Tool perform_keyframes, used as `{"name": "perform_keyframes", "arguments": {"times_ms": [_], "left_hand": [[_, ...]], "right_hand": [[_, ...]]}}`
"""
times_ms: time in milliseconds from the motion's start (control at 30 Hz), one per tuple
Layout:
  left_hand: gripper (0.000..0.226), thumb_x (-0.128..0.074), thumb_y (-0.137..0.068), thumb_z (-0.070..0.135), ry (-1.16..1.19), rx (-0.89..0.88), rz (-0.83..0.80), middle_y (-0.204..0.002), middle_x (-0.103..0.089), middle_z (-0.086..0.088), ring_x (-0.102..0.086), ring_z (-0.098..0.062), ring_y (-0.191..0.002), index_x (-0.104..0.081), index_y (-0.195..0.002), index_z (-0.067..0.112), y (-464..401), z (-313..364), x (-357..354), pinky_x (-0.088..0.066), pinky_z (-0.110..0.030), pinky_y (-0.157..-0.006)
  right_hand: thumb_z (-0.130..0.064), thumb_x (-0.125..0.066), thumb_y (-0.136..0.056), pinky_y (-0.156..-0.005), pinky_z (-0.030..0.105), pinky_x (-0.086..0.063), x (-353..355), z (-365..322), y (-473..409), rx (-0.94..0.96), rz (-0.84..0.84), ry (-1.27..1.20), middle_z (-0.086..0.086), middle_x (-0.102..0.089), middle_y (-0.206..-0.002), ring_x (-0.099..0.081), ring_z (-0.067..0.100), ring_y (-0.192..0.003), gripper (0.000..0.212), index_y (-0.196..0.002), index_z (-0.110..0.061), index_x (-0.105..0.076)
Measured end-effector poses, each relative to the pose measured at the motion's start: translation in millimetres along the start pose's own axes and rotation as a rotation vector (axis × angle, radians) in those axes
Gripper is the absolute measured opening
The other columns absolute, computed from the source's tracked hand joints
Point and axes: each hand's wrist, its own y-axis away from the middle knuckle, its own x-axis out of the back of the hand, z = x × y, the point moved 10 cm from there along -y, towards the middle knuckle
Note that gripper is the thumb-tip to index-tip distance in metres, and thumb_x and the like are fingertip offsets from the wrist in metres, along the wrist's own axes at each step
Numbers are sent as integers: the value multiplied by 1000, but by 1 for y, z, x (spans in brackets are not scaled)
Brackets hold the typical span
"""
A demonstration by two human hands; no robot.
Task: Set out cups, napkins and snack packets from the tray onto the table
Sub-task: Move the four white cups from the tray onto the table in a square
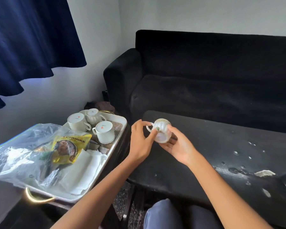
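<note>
Head view
Cup in hands: a ribbed white cup (161, 132) at frame centre, tipped on its side with its base toward the camera, held in the air above the near-left end of the dark bench (221, 154).
Left hand: the left hand (141, 139) has its fingers (156, 129) curled onto the cup's side by the handle, thumb and fingertips pinching it.
Right hand: the right hand (178, 144) cradles the cup from below and from the right, fingers bent round its body.
Tray: a white tray (106, 164) with a brass handle sits at lower left, just beside the bench's left end.
Cups on tray: three white cups stand upside down at the tray's far end: one at the back left (77, 122), a ribbed one at the back (92, 115), one nearer (104, 132).
Snack packet: a yellow packet (69, 146) lies mid-tray, partly under a clear plastic bag (20, 151).
Napkins: white napkins (87, 169) lie at the tray's near right.
Bench: scuffed, with white chips toward the right of the frame.
Background: a black sofa (205, 80) behind the bench; a blue curtain (28, 38) at upper left.
</note>
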Motion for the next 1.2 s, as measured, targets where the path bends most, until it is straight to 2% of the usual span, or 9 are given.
{"name": "perform_keyframes", "arguments": {"times_ms": [100, 167, 233, 367, 500, 700, 833, 1067, 1200], "left_hand": [[49, -64, -87, 39, 247, 356, -157, -125, -53, 0, -51, -14, -113, -46, -124, 13, 0, -23, -23, -39, -20, -89], [45, -60, -90, 39, 203, 378, -369, -118, -65, -5, -60, -17, -108, -58, -120, 6, 0, -22, -43, -45, -25, -89], [38, -57, -91, 43, 171, 396, -521, -109, -68, 7, -62, -4, -99, -66, -115, 15, 6, -20, -56, -44, -19, -74], [34, -63, -87, 38, 179, 380, -602, -103, -68, 15, -62, 14, -78, -65, -116, 21, 4, -19, -67, -44, -6, -54], [28, -74, -79, 30, 164, 371, -629, -109, -69, 13, -59, 1, -103, -66, -105, 36, 2, -22, -76, -39, -25, -77], [54, -85, -66, 7, 69, 240, -591, -101, -66, 3, -63, -12, -92, -59, -113, 13, -9, -24, -96, -52, -28, -89], [58, -84, -64, 0, 13, 198, -597, -107, -66, -3, -63, -19, -96, -56, -114, 8, -11, -35, -115, -51, -34, -91], [54, -82, -65, -3, -7, 208, -630, -104, -65, 1, -60, -8, -84, -54, -108, 14, -7, -63, -144, -50, -13, -70], [57, -81, -66, -3, -14, 213, -626, -107, -64, 0, -59, -9, -88, -55, -115, 10, -6, -72, -152, -49, -10, -72]], "right_hand": [[-26, -76, -66, -71, 29, -57, 8, -5, 11, 21, -25, 71, 13, -73, -100, -71, 22, -90, 46, -107, -8, -67], [-22, -75, -67, -77, 28, -55, 11, -12, 16, 47, -57, 123, 15, -70, -107, -69, 24, -98, 45, -108, -5, -67], [-17, -73, -68, -81, 29, -54, 18, -18, 19, 62, -71, 132, 14, -70, -106, -68, 24, -97, 42, -107, -4, -67], [-10, -70, -71, -85, 29, -54, 26, -28, 25, 88, -150, 205, 13, -69, -111, -66, 23, -103, 45, -115, -2, -62], [1, -70, -72, -87, 31, -53, 36, -38, 27, 124, -179, 410, 9, -69, -114, -65, 22, -106, 51, -121, -9, -60], [9, -79, -61, -91, 39, -52, 65, -42, 19, 193, -52, 622, 3, -68, -113, -63, 22, -106, 61, -113, -17, -61], [11, -79, -57, -81, 31, -51, 83, -34, 12, 208, 20, 670, -3, -69, -109, -61, 19, -105, 63, -108, -21, -60], [14, -80, -54, -79, 27, -47, 111, -17, 3, 192, 94, 674, 1, -66, -112, -59, 17, -106, 66, -106, -19, -55], [14, -80, -56, -81, 28, -49, 120, -10, -1, 187, 111, 677, -3, -67, -107, -59, 14, -104, 65, -105, -20, -53]]}}
